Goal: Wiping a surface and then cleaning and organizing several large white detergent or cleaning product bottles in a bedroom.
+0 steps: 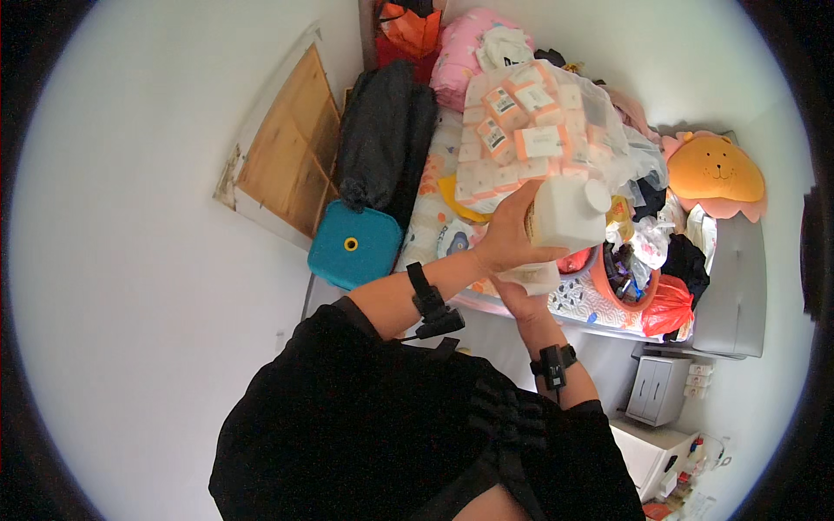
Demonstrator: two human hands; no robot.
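A white plastic bottle with a round white cap is held up over the bed, tilted. My left hand is closed around its side, the thumb across its lower part. Just below, my right hand grips a white piece; whether it is the bottle's lower end or a separate container, I cannot tell. Behind the bottle lies a large clear-wrapped bundle of white and orange tissue packs, several loose packs on top.
Buckets of small items, a red plastic bag and clothes crowd the bed's right side, near a bear cushion. A teal box and a long black bag stand left of the bed. Grey drawers are at the lower right.
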